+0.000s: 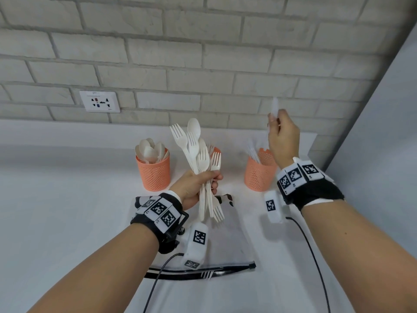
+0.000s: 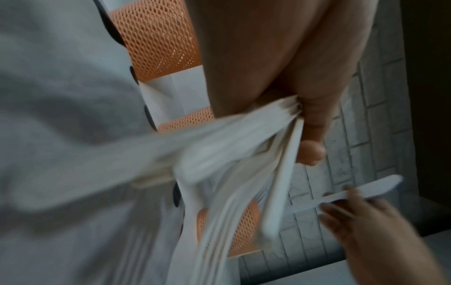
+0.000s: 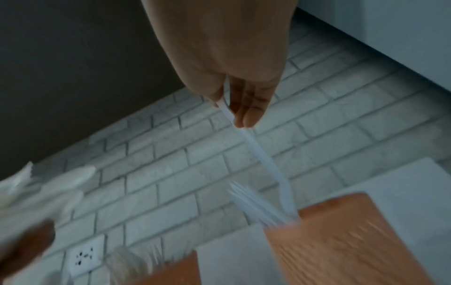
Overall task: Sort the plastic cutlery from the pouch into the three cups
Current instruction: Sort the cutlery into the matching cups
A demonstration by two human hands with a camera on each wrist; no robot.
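Right hand (image 1: pixel 283 136) pinches knife (image 3: pixel 266 165) by handle, long axis near vertical, blade tip at rim of right cup (image 1: pixel 259 175); cup directly below, so straight drop likely. Left hand (image 1: pixel 196 188), left of that cup, grips cutlery bundle (image 1: pixel 198 154). Pouch (image 1: pixel 225 245) on counter nearer person.

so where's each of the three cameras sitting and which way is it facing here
Head: on the person's head, facing forward and down at the table; shows both forearms, the left hand gripping a cutlery bundle, the right hand pinching a knife.
Left wrist: faces along the left palm at the bundle and the brick wall.
Right wrist: faces along the right palm, down the knife to the right cup.
Shared: both wrist views show the knife, cups and wall.
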